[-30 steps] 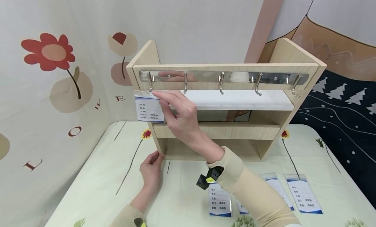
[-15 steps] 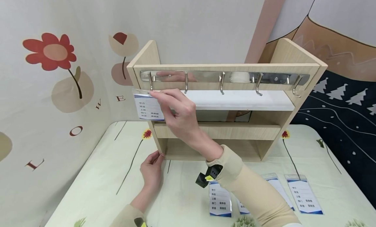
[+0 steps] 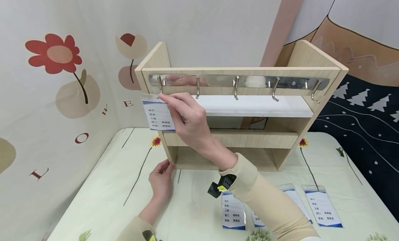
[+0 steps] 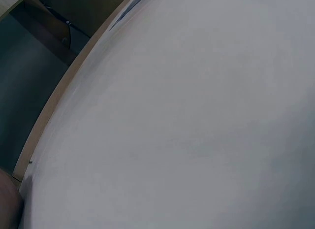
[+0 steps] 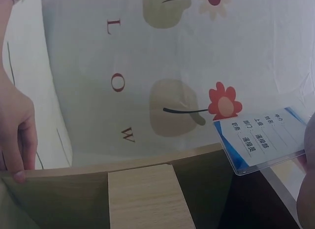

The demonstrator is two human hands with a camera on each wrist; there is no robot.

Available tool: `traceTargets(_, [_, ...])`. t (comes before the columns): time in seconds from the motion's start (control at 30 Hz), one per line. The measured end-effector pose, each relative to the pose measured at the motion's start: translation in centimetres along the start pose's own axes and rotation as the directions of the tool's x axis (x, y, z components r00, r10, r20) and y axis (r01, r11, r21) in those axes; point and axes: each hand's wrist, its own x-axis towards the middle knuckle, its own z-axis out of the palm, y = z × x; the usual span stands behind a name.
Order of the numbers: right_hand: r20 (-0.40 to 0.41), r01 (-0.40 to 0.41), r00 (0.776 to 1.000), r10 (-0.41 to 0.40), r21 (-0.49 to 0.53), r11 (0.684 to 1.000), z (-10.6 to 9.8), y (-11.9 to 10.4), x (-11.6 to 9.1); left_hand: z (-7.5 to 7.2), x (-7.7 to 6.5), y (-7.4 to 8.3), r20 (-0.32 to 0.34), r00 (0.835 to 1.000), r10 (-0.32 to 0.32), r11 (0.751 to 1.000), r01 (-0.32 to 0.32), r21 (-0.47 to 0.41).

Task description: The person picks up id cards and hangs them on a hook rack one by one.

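My right hand [image 3: 190, 118] pinches a clear-sleeved name badge [image 3: 156, 117] by its top edge, thumb and forefinger together. The badge hangs at the left end of a small wooden shelf [image 3: 230, 139], its top right at the tip of the leftmost metal hook [image 3: 160, 83]. In the right wrist view the printed face of the badge [image 5: 263, 138] shows, with blue corners. Low on the left, my left hand [image 3: 160, 182] grips the front edge of the shelf's side panel. The left wrist view mostly holds pale cloth, with a fingertip [image 4: 7, 204] at its lower left.
Several more hooks line the metal strip [image 3: 218, 80] across the shelf's upper front. Name badges [image 3: 233, 211] lie on the cloth-covered table [image 3: 103, 199] at the front right, partly behind my right forearm. A flower-printed curtain [image 3: 93, 19] stands behind and to the left.
My right hand has shifted slightly left and up with the badge, which tilts a little more. The left hand keeps its place on the side panel.
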Motion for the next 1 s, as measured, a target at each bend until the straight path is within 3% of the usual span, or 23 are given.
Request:
traceTargets(0.33, [0.018,-0.043,0.999,0.043,0.014,0.999,-0.1,-0.5,0.2,0.1,-0.1,-0.1,-0.015,1.0,0.014,1.0,-0.014,-0.007])
traceTargets(0.67, [0.051,-0.181,0.982,0.181,-0.007,0.983,0.0,-0.9,-0.1,0.0,-0.1,-0.1,-0.022,1.0,0.014,1.0,-0.014,0.005])
traceTargets(1.0, [-0.006,-0.233,0.972,0.233,-0.08,0.969,-0.2,-1.2,-0.5,-0.2,0.1,-0.2,-0.021,1.0,0.016,1.0,-0.016,0.022])
